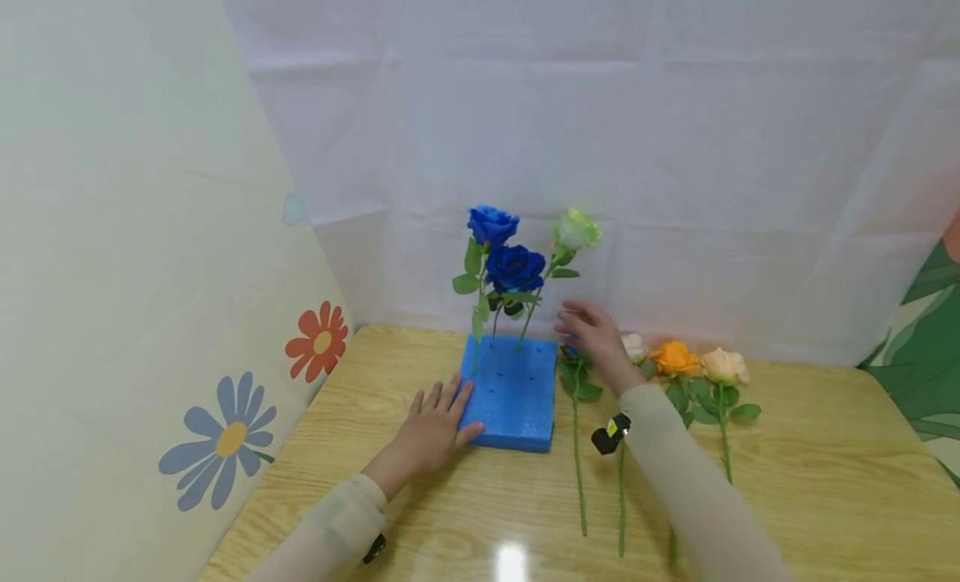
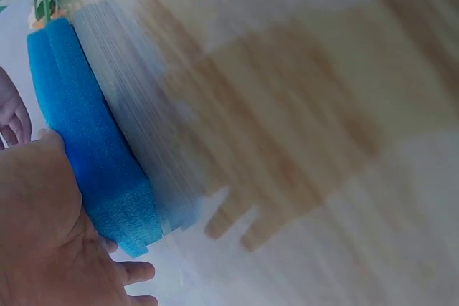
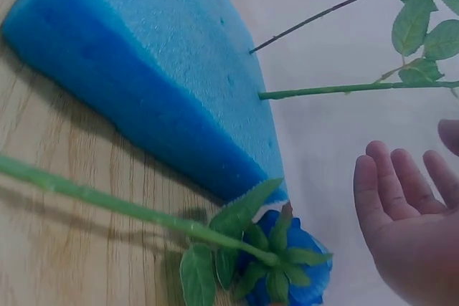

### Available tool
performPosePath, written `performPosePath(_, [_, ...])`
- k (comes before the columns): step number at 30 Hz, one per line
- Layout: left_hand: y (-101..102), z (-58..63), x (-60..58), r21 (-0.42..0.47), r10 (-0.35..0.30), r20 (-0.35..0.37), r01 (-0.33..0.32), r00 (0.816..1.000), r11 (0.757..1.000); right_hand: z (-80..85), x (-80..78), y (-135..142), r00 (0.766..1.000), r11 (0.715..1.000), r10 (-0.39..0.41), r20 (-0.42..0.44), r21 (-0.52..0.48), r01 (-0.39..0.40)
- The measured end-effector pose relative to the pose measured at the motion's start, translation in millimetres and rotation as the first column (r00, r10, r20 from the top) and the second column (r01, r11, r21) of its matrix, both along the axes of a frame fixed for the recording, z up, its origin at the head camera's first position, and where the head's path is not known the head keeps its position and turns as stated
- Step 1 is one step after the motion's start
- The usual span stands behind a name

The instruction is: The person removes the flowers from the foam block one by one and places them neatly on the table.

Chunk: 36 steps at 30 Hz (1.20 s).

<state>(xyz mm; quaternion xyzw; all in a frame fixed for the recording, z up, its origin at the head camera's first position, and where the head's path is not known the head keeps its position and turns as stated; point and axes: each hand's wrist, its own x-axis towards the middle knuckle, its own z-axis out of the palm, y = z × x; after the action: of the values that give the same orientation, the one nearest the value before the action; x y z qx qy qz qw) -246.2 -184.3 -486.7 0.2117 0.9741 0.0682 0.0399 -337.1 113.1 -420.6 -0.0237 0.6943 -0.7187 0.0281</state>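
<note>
In the head view, the left hand (image 1: 433, 430) is resting against the blue foam block (image 1: 516, 407) on the table (image 1: 487, 503), its fingers spreading, grasping nothing; two blue roses (image 1: 514, 269) and a pale green rose (image 1: 578, 229) are rising from the block; the right hand (image 1: 596, 336) is hovering nearby, fingers relaxing, released; in the left wrist view, the left hand is touching the block's side; in the right wrist view, the right palm is showing bare, while another blue rose (image 3: 317, 277) is lying beside the block.

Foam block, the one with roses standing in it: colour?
The foam block is blue, best seen in the head view.
</note>
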Motion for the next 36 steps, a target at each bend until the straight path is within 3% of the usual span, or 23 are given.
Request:
performPosePath(15, [2.0, 7.2, 5.7, 0.02, -0.018, -0.013, 0.018, 1.0, 1.0, -6.1, -14.2, -20.0, 0.998, 0.998, 0.067, -0.007, -0.021, -0.067])
performPosePath(36, [1.0, 2.4, 2.0, -0.016, 0.005, -0.011, -0.005, 1.0, 1.0, 3.7, -22.9, -47.9, 0.999, 0.999, 0.03, 0.03, -0.045, -0.028])
